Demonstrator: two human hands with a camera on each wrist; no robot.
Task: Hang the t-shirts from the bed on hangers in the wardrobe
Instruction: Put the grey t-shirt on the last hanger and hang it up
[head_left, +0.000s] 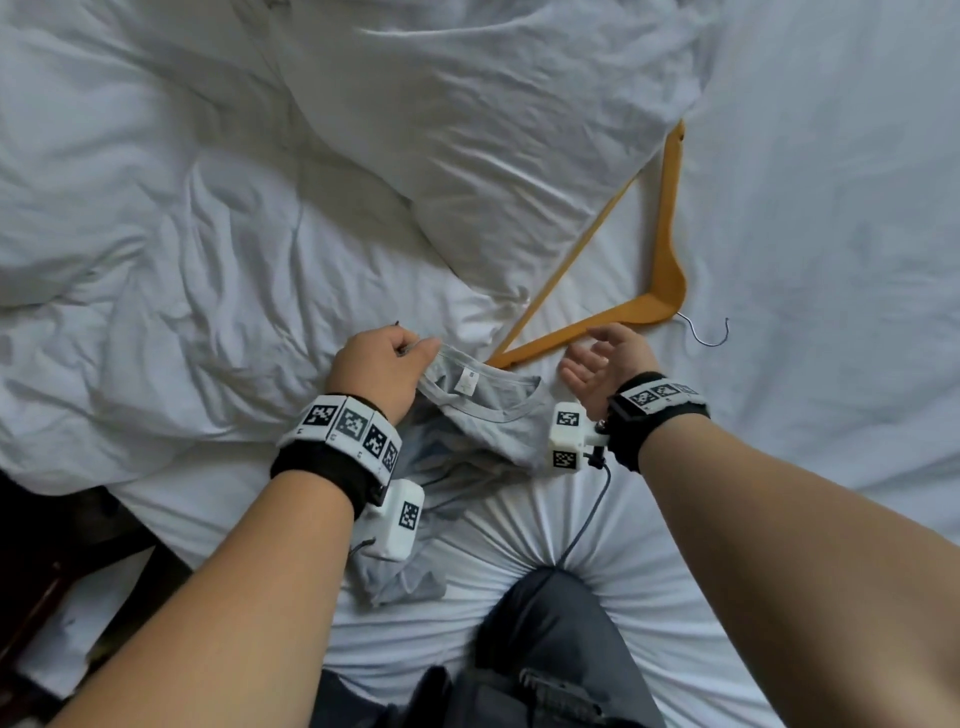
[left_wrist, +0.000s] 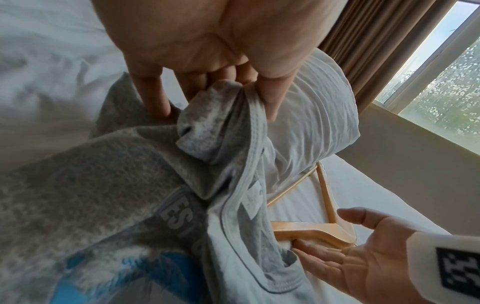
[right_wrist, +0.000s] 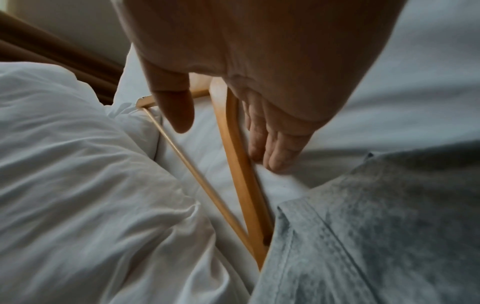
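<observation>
A grey t-shirt (head_left: 483, 415) lies bunched on the white bed (head_left: 805, 208), its collar facing up. My left hand (head_left: 384, 364) pinches the collar's left side (left_wrist: 233, 107) and lifts it. A wooden hanger (head_left: 660, 291) with a metal hook (head_left: 706, 332) lies flat on the sheet, one tip tucked at the collar opening (right_wrist: 265, 242). My right hand (head_left: 602, 364) is open, palm up, fingers (right_wrist: 272, 152) straight beside the hanger's near arm (right_wrist: 233, 144), holding nothing (left_wrist: 345, 257).
A rumpled white duvet (head_left: 182, 234) and a pillow (head_left: 493, 156) cover the bed's left and middle. A window with curtains (left_wrist: 389, 51) is beyond the pillow. My knee in dark jeans (head_left: 556, 623) presses on the mattress edge.
</observation>
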